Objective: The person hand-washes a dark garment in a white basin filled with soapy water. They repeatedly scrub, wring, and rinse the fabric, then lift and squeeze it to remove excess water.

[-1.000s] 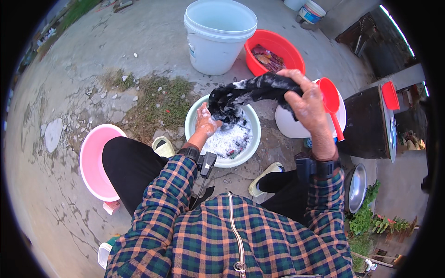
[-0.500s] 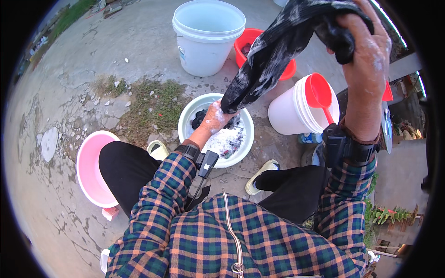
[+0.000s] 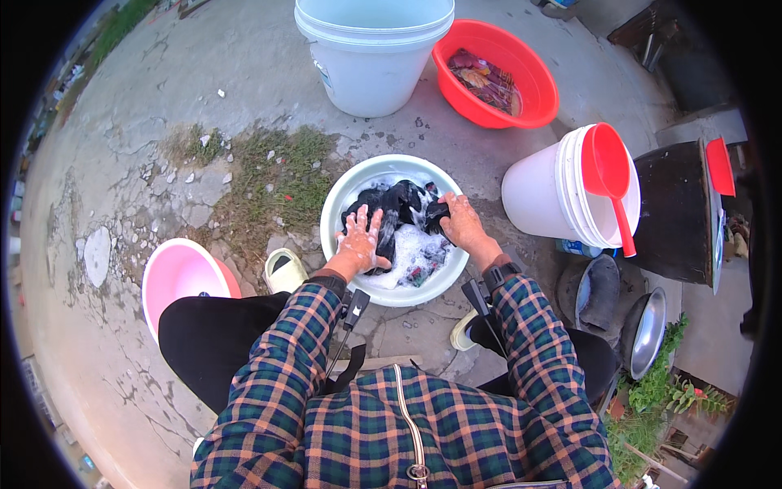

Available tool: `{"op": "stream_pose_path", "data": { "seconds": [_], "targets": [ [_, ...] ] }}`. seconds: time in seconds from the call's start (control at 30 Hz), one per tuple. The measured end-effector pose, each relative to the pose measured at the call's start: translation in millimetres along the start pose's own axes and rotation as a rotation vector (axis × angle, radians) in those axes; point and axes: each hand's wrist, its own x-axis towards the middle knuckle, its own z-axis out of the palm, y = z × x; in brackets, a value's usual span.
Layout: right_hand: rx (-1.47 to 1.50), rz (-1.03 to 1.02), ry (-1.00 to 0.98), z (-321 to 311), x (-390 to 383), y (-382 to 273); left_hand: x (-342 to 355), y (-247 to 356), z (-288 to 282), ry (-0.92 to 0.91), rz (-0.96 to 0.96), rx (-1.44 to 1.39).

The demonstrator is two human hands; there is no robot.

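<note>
A pale mint basin (image 3: 439,284) in front of me holds white suds (image 3: 417,251) and a soaked black cloth (image 3: 399,200). My left hand (image 3: 357,244) lies on the cloth at the basin's left side, soapy, its fingers spread open. At the right side, my right hand (image 3: 460,220) is closed on part of the black cloth, just inside the rim. A small reddish patterned piece shows among the foam near the bottom of the basin.
Beyond stand a large bucket (image 3: 366,81) and a red basin (image 3: 489,110) of clothes. Right: a white bucket (image 3: 533,196) with red dipper (image 3: 605,163), dark barrel (image 3: 672,220), metal bowl (image 3: 648,330). Left: a pink basin (image 3: 171,285); weedy cracked concrete (image 3: 261,187).
My right hand has come down from high at the right into the basin with the black cloth. My left hand has spread its fingers on the cloth, now bunched in the basin.
</note>
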Motion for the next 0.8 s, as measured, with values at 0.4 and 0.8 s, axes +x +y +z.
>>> {"op": "stream_pose_path", "data": {
  "seconds": [0.4, 0.8],
  "targets": [
    [-0.148, 0.101, -0.279, 116.4, 32.0, -13.9, 53.9, 5.5, 13.0, -0.126, 0.102, 0.183],
    [-0.193, -0.059, -0.325, 129.2, 109.0, -5.3, 144.1, -8.9, 22.9, -0.315, -0.027, 0.229]
  ]
}}
